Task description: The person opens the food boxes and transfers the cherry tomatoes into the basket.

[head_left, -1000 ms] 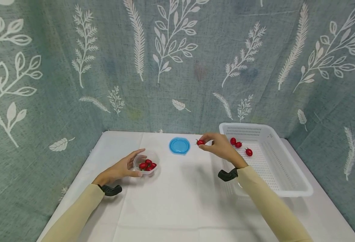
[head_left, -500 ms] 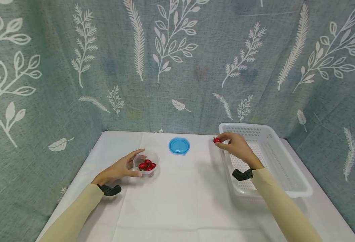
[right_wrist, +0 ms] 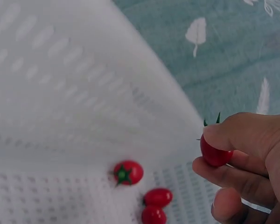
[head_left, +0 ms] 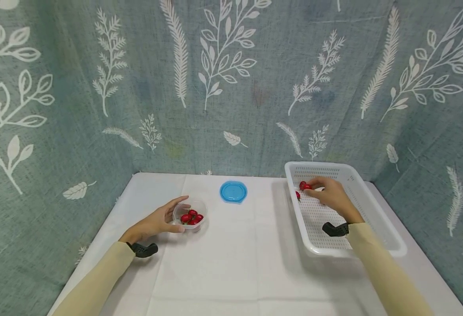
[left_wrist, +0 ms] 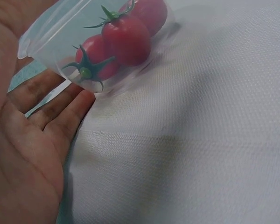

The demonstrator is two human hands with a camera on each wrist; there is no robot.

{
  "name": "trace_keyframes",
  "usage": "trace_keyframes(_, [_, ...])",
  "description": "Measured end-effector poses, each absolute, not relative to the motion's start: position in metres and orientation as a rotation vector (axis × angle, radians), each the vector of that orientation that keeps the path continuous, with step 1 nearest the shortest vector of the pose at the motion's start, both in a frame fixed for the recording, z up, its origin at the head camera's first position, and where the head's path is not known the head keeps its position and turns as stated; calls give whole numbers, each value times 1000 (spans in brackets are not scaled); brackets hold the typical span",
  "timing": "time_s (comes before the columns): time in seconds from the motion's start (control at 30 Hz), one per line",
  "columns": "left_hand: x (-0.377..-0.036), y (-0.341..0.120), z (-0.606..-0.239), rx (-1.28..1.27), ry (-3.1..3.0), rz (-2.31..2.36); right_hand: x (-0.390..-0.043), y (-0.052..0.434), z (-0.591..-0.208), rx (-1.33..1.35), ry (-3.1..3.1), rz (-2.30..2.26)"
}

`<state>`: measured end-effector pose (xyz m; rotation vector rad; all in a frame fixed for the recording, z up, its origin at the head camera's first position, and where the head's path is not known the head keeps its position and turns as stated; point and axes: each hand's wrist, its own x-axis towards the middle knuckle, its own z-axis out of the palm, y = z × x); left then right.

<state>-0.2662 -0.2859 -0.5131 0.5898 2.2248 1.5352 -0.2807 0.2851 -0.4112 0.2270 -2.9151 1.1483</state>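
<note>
In the head view my left hand (head_left: 156,221) holds a clear plastic container (head_left: 179,206), thumb at the near side and fingers round the far side. Several red cherry tomatoes (head_left: 193,217) lie inside it. The left wrist view shows tomatoes (left_wrist: 127,39) with green stems through its wall. My right hand (head_left: 330,195) is over the white basket (head_left: 377,228), pinching a cherry tomato (right_wrist: 215,148) between thumb and fingers. Three loose tomatoes (right_wrist: 128,172) lie on the basket floor in the right wrist view; the hand partly hides that area in the head view.
A blue lid (head_left: 233,192) lies flat on the white-covered table (head_left: 219,263), between container and basket. The basket has raised, perforated walls. A green leaf-patterned curtain (head_left: 199,145) hangs behind the table and along both sides.
My right hand has moved to the right, from beside the blue lid to over the basket, with the cherry tomato in its fingers. My left hand and the container have stayed put.
</note>
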Motion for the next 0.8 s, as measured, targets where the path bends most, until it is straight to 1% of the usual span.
trace_keyframes(0.3, [-267,-286,-514,589,2238,1524,-284,317,-425,116,-2951,1064])
trace_keyframes(0.53, [-266,-286,-515,584,2231,1529,-284,334,-429,-7,-2959,1070])
trace_keyframes(0.8, [-265,-286,-514,605,2218,1539,-286,349,-435,-90,-2973,1033])
